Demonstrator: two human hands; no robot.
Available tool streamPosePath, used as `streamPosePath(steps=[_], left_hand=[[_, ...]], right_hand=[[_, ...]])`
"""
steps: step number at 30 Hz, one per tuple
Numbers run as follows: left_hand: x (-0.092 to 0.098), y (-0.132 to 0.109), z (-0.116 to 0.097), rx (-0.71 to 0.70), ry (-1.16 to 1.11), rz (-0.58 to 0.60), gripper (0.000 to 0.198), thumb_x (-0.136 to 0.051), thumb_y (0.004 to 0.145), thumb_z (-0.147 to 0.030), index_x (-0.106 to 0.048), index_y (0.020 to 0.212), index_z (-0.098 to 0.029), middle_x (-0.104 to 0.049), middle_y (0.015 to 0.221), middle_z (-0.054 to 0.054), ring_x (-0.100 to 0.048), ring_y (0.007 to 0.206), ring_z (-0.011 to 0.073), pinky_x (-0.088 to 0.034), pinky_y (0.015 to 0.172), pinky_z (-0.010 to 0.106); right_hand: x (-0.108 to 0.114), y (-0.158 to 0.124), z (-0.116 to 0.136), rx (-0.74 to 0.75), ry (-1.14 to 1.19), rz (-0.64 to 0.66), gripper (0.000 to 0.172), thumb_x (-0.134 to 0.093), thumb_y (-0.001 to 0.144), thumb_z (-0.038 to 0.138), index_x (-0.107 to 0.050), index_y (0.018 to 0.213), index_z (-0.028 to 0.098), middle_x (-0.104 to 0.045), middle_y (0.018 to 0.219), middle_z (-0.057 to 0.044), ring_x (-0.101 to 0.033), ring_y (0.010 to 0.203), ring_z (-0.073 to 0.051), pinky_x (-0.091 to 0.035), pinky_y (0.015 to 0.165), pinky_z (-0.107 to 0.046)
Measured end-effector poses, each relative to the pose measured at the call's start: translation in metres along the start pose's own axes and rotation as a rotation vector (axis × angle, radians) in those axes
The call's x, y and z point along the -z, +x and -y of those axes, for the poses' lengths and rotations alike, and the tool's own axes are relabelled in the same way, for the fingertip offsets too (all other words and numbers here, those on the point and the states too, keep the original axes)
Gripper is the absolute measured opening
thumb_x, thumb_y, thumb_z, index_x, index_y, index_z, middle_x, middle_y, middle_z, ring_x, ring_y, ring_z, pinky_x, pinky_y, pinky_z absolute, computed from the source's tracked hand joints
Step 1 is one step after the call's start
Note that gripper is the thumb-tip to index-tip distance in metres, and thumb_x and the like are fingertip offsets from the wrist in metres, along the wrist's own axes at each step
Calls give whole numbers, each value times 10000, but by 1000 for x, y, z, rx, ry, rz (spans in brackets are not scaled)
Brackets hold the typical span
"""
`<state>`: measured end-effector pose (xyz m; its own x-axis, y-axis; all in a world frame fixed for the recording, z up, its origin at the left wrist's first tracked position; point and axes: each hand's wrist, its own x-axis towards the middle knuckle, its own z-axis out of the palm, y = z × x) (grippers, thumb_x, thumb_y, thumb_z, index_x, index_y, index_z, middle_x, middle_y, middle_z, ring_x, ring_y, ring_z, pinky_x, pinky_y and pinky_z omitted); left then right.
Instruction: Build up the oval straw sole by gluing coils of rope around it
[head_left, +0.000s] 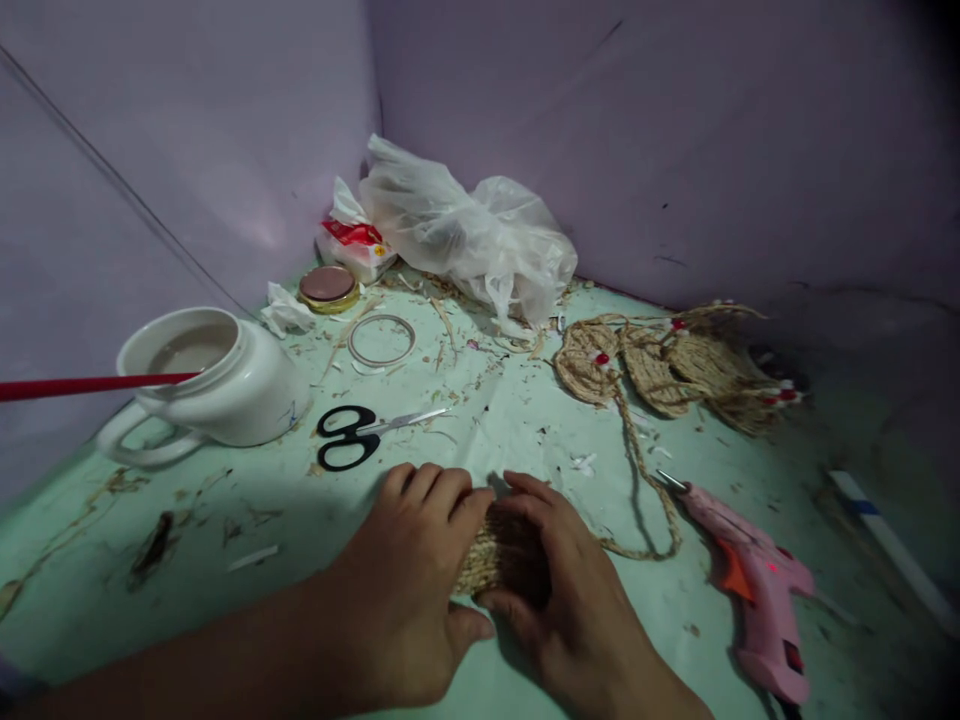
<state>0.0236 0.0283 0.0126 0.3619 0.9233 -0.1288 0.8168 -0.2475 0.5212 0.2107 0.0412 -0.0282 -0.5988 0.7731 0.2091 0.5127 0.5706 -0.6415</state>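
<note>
Between my two hands is a woven piece of straw-coloured braid (491,560), partly covered by my fingers. My left hand (424,570) is closed on its left side, fingers over the top and thumb near the bottom. Around the right side curls my right hand (559,570), its thumb at the lower edge. A braided cord (637,550) runs from beside my right hand and loops up to a coiled straw piece with a red bead (589,360). Black-handled scissors (367,432) lie just beyond my left hand.
A pink glue gun (757,585) lies at right, and a white mug (225,375) with a red stick at left. Farther back are a tape roll (382,341), a round tin (328,288), a plastic bag (480,235) and more straw pieces (697,370). Scraps litter the table.
</note>
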Motion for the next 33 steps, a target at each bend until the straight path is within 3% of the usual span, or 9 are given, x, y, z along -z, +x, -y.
streamPosePath(steps=[4,7,18,22,26,33], left_hand=[[-4,2,-1,-31,-3,-34,361,-645,679,-253,-538,1016,-179,-542,1087,91,-459,993,282,-336,905,476],[-3,5,-2,-28,16,-14,385,-623,608,-188,-544,984,-172,-551,1073,97,-464,983,288,-340,890,484],[-1,12,-5,-28,-26,-15,362,-622,604,-194,-579,962,-174,-576,999,77,-481,932,269,-350,868,462],[-3,11,-3,-43,-18,-23,319,-610,610,-185,-577,927,-166,-569,975,72,-481,915,260,-350,865,455],[-6,10,-1,-56,12,-48,313,-605,640,-222,-565,946,-172,-562,992,81,-476,933,273,-356,856,461],[-4,12,-4,-57,35,-29,295,-586,613,-195,-567,906,-164,-563,969,85,-481,922,273,-375,855,462]], right_hand=[[5,2,2,-12,65,86,684,-603,753,113,-274,1349,185,-462,1271,-120,-433,1175,-256,-410,1000,-421],[10,4,5,-35,98,89,634,-550,756,73,-296,1324,196,-473,1237,-113,-460,1138,-243,-438,962,-404],[7,9,7,-106,73,20,492,-578,681,66,-425,1129,198,-568,1030,-81,-542,953,-240,-495,793,-393],[10,7,11,-12,65,26,390,-542,744,58,-470,1110,172,-581,1066,-102,-537,995,-232,-484,845,-399],[9,0,15,138,-160,-63,332,-503,787,41,-574,1095,143,-627,1103,-117,-525,1051,-268,-368,976,-525],[-1,0,17,197,-284,-101,360,-428,762,-2,-665,1018,85,-711,974,-132,-611,900,-254,-502,871,-474]])
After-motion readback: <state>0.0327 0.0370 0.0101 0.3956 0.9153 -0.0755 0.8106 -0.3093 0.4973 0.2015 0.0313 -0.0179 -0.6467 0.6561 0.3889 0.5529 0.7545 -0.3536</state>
